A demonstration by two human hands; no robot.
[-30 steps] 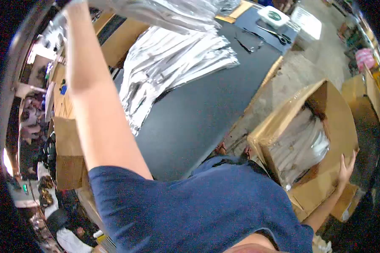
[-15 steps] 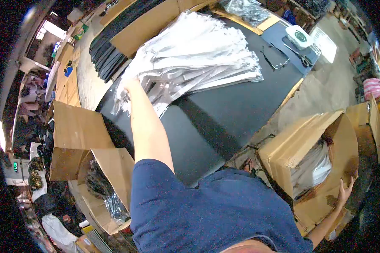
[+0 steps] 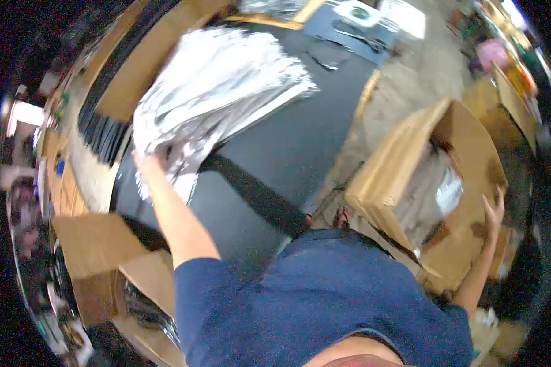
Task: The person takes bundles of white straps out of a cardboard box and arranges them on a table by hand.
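A fanned pile of clear plastic packets (image 3: 220,92) with whitish contents lies across the black tabletop (image 3: 269,165). My left hand (image 3: 149,166) is at its near left corner, where the packets narrow together. The fingers are blurred but look closed on the plastic. Far to the right, my right hand (image 3: 494,211) rests against the raised flap of an open cardboard box (image 3: 373,183), with its fingers spread. Inside that box are more pale plastic-wrapped items (image 3: 431,196).
Eyeglasses (image 3: 327,55), scissors (image 3: 364,40) and a white round-topped device (image 3: 356,12) sit at the table's far end. Black strips (image 3: 101,137) stand in a long carton at the left. Another open box (image 3: 147,275) holds dark packets at the lower left.
The view has swung, so the table and packets appear further left and the right-hand box higher. My left hand stays at the pile's corner and my right hand at the box flap.
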